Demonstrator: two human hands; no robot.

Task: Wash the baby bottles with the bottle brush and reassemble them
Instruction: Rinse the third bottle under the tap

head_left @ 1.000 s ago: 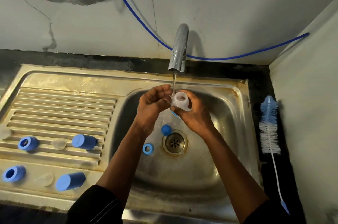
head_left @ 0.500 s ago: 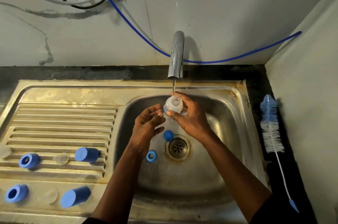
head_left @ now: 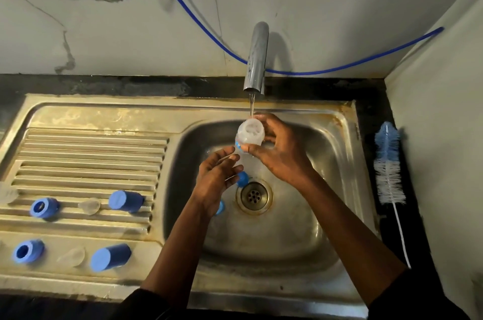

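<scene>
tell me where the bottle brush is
In the head view the brush lies on the dark counter right of the sink, beside the side wall.

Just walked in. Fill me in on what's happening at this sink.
A person is rinsing baby bottle parts. The right hand holds a clear bottle under the running tap, and water runs onto it. The left hand hangs open just below, holding nothing. The bottle brush lies unused on the counter right of the basin. Two blue caps, two blue collars and clear teats lie on the drainboard; more blue parts sit in the basin by the drain.
</scene>
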